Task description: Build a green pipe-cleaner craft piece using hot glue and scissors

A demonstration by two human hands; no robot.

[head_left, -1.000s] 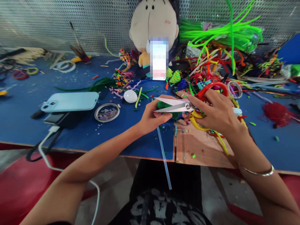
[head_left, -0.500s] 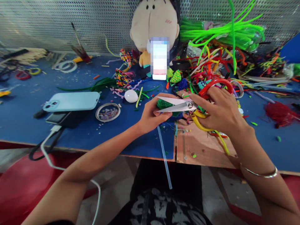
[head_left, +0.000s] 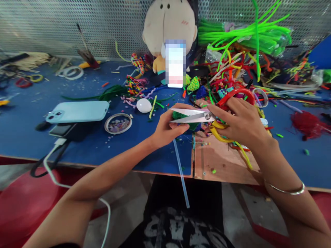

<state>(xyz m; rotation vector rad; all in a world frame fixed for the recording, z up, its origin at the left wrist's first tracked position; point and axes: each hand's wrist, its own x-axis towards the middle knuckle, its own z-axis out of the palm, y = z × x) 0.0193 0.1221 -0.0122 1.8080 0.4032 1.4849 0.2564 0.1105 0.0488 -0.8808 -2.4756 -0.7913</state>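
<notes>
My left hand [head_left: 169, 125] is closed around a dark green fuzzy piece [head_left: 178, 116], partly hidden by the fingers and the blades. My right hand [head_left: 240, 120] grips a pair of scissors [head_left: 198, 116] with a red and a yellow handle loop. Its blades are parted and lie across the green piece, the tips close to my left fingers. A thin translucent stick [head_left: 181, 172] runs down from below my left hand past the table edge; whether the hand holds it cannot be seen.
On the blue table [head_left: 144, 151] are a light blue phone [head_left: 80, 112], a round dish [head_left: 129, 128] of beads and a white egg-shaped object [head_left: 144, 105]. A lit phone [head_left: 176, 65] leans on a plush doll [head_left: 155, 31]. Bright green pipe cleaners [head_left: 243, 36] and colourful scraps crowd the right.
The scissors and my right hand have shifted very slightly left, with the blades a little closer together. The whole view has moved a touch. My left hand keeps its hold.
</notes>
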